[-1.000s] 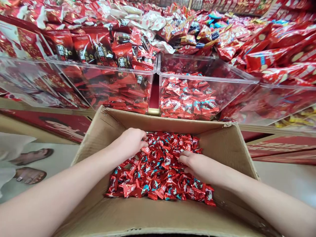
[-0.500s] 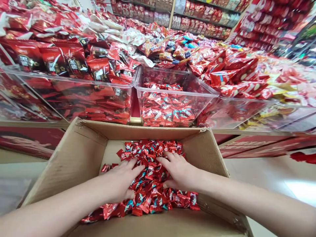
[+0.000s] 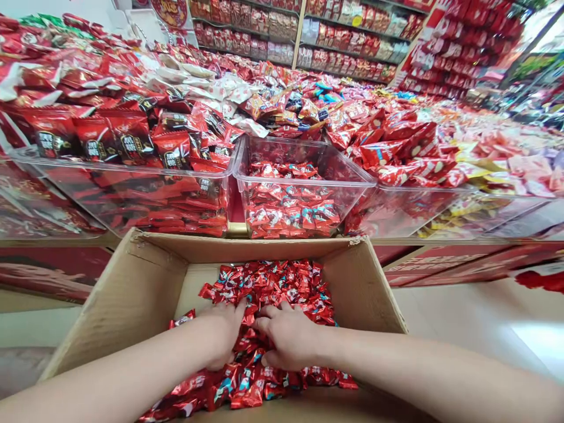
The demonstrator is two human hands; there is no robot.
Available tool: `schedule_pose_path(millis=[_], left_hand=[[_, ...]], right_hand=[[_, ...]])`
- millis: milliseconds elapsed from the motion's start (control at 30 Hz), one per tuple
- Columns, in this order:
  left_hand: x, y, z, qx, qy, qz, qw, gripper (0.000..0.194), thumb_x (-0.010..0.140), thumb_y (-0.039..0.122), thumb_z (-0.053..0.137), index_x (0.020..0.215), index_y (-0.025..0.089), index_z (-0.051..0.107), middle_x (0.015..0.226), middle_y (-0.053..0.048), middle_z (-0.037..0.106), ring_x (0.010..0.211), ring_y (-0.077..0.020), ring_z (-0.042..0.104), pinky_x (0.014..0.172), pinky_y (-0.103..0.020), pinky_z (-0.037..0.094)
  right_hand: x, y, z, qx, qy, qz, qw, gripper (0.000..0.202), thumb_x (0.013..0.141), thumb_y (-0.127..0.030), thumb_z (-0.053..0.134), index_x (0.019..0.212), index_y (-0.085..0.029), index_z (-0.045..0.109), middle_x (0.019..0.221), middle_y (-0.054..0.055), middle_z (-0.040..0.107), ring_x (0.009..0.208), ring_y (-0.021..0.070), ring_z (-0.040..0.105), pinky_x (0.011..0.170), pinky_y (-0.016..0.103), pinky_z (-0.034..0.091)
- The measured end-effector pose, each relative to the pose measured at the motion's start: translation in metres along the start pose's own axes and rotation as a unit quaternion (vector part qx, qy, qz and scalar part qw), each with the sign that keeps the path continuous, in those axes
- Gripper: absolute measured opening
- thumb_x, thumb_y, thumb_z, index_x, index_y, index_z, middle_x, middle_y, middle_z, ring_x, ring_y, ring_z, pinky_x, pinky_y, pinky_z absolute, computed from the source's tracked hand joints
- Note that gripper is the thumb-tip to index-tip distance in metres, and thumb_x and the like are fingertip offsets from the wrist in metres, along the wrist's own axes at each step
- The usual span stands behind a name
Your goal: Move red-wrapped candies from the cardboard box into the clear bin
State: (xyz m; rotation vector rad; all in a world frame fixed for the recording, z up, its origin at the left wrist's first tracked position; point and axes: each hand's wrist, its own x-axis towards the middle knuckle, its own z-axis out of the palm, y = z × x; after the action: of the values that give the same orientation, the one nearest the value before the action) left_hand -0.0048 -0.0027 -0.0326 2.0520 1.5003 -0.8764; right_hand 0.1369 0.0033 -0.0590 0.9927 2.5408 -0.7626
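Observation:
Many small red wrapped candies (image 3: 282, 279) cover much of the floor of an open cardboard box (image 3: 150, 288). Both hands reach down into this pile. My left hand (image 3: 220, 332) lies palm down on the candies, fingers pointing away and spread a little. Close to its right, my right hand (image 3: 288, 335) rests on the pile with fingers apart and pointing to the left. Some fingertips sink among the wrappers, and what lies under the palms is hidden. Beyond the box, a clear bin (image 3: 308, 183) is partly filled with similar red candies.
Behind the box, a clear bin of larger red-and-black packets (image 3: 171, 150) stands on the left. Bins of red packets (image 3: 396, 153) and yellow and pink ones stretch right. Stocked shelves (image 3: 352, 38) line the back. Pale floor (image 3: 462, 311) shows at the right.
My hands have moved closer together on the candies, the right one shifting left and down. The view has tilted up slightly, so the bins and box sit lower in the picture.

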Motion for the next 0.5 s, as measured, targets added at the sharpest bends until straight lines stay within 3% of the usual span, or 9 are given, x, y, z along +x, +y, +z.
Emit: schedule_pose_path(millis=[167,267,333,400,500], left_hand=[[-0.014,-0.005,0.001,0.001,-0.06,0.011,0.998,0.088,0.049,0.018,0.067,0.13,0.01,0.036,0.117,-0.027,0.055,0.1,-0.043,0.055,0.08,-0.052,0.045],[-0.012,-0.013,-0.011,-0.01,-0.046,0.026,0.999,0.06,0.052,0.03,0.066,0.11,0.016,0.06,0.096,-0.019,0.069,0.085,-0.0388,0.063,0.072,-0.047,0.05],[-0.006,-0.018,-0.019,-0.008,-0.002,0.033,0.999,0.045,0.058,0.034,0.061,0.099,0.015,0.066,0.094,-0.019,0.069,0.085,-0.0373,0.063,0.073,-0.046,0.049],[0.003,-0.022,-0.023,-0.006,0.054,0.053,0.997,0.049,0.067,0.029,0.054,0.114,0.016,0.056,0.117,-0.018,0.059,0.103,-0.0348,0.055,0.084,-0.044,0.044],[0.019,-0.02,-0.019,-0.007,0.093,0.095,0.991,0.061,0.073,0.021,0.048,0.131,0.028,0.034,0.144,-0.006,0.027,0.126,-0.0305,0.03,0.098,-0.044,0.029]], right_hand=[[-0.006,-0.009,0.011,-0.056,0.055,-0.048,0.996,0.033,0.071,-0.027,0.049,0.101,-0.016,0.056,0.091,0.011,0.057,0.08,0.0249,0.053,0.068,0.04,0.047],[-0.009,-0.015,0.014,-0.091,0.069,-0.072,0.991,0.025,0.071,-0.024,0.05,0.092,-0.013,0.057,0.084,0.011,0.058,0.073,0.0224,0.054,0.065,0.037,0.048],[-0.011,-0.018,0.014,-0.104,0.07,-0.076,0.989,0.022,0.072,-0.024,0.049,0.09,-0.013,0.057,0.083,0.012,0.058,0.073,0.0232,0.055,0.063,0.036,0.048],[-0.012,-0.021,0.014,-0.097,0.07,-0.08,0.99,0.027,0.074,-0.03,0.049,0.094,-0.014,0.056,0.085,0.012,0.058,0.075,0.0246,0.055,0.061,0.036,0.049],[-0.013,-0.023,0.013,-0.061,0.074,-0.084,0.992,0.052,0.073,-0.049,0.048,0.113,-0.016,0.048,0.096,0.015,0.057,0.081,0.0282,0.056,0.061,0.039,0.049]])
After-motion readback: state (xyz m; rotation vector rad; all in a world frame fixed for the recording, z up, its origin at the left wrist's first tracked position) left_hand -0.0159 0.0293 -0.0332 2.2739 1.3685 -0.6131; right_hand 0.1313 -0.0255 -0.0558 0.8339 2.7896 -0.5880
